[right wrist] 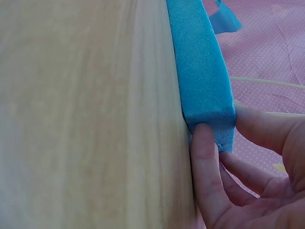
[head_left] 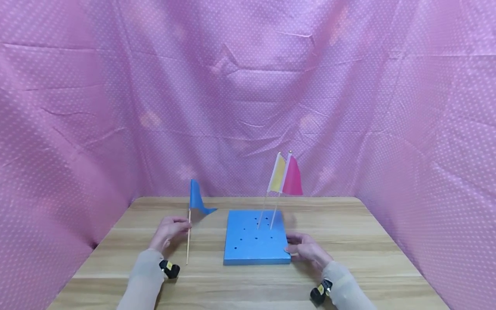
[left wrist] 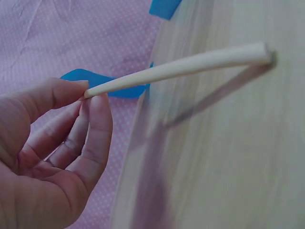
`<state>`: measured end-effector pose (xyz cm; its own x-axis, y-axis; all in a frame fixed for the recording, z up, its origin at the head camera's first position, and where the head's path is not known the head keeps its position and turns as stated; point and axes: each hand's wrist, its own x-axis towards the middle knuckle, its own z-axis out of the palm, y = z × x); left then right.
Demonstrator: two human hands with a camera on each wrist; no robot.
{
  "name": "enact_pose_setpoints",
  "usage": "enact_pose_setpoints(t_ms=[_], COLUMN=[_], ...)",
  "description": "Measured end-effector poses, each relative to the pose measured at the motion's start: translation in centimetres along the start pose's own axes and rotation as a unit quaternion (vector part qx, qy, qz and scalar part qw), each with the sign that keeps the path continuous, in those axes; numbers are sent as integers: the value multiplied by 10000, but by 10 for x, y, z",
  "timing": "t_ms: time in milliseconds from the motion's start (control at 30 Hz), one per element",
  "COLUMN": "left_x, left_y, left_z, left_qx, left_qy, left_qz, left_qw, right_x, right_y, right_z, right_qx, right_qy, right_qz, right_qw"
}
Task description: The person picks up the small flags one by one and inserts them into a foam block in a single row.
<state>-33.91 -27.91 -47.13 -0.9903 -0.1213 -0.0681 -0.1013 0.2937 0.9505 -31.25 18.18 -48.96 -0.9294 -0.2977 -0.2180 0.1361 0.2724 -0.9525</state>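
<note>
My left hand (head_left: 167, 232) pinches the wooden stick of a blue flag (head_left: 196, 199) between thumb and fingertips. The flag stands upright left of the board, and the stick's lower end (left wrist: 262, 53) comes down to the tabletop in the left wrist view. A blue foam board (head_left: 248, 252) with several small holes lies flat on the table. At its right edge my right hand (head_left: 309, 249) grips it, thumb on top and fingers against the side. A yellow flag (head_left: 277, 174) and a pink flag (head_left: 292, 178) stand in the board, leaning right.
The wooden table (head_left: 209, 284) carries the board and ends at a back edge. Pink dotted cloth (head_left: 248, 94) hangs behind and along both sides. Each wrist wears a small black camera (head_left: 169, 269).
</note>
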Motion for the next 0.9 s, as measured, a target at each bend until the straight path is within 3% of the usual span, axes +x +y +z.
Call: enact_pose_setpoints(t_ms=[200,467,900], left_x=[4,6,9], left_y=[8,22,38], left_z=[12,27,53], left_qx=[-40,-502,-631], left_qy=[94,106,288], left_qz=[267,258,488], left_qw=[9996,9984,9964], right_x=[2,0,1], right_y=[1,0,2], right_z=[0,0,0], right_qx=[22,85,83], right_qy=[-67,-14,-36], right_qz=[-21,3,-28], right_qw=[10000,10000,10000])
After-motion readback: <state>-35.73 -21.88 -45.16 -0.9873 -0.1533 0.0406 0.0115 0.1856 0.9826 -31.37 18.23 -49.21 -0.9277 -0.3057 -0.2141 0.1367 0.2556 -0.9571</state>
